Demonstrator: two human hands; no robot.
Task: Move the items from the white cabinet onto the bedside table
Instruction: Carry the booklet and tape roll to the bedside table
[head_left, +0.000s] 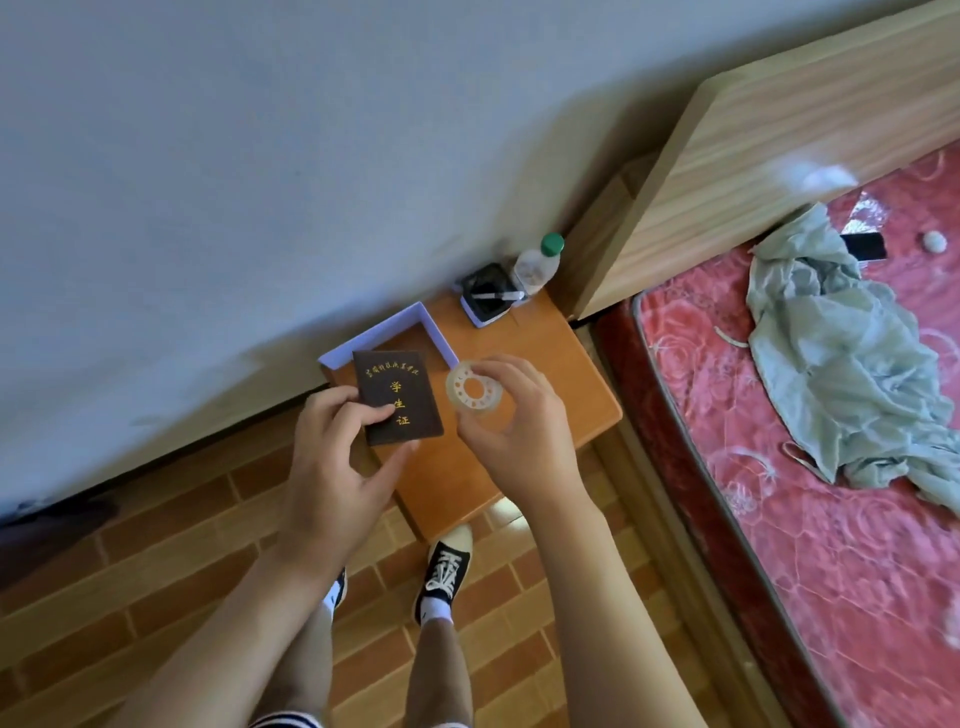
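I stand over the orange wooden bedside table (561, 384). My left hand (337, 462) pinches a dark brown booklet (397, 397) with gold characters, held above the table's left part. My right hand (514, 426) grips a clear roll of tape (471, 389) by its rim, just right of the booklet and over the table top. The white cabinet is out of view.
A white L-shaped piece (415, 325) lies at the table's back left. A black-and-white holder (485, 293) and a green-capped bottle (537, 262) stand at the back. A bed with a red mattress (779, 467), a green cloth (841, 364) and a wooden headboard (753, 145) lies right.
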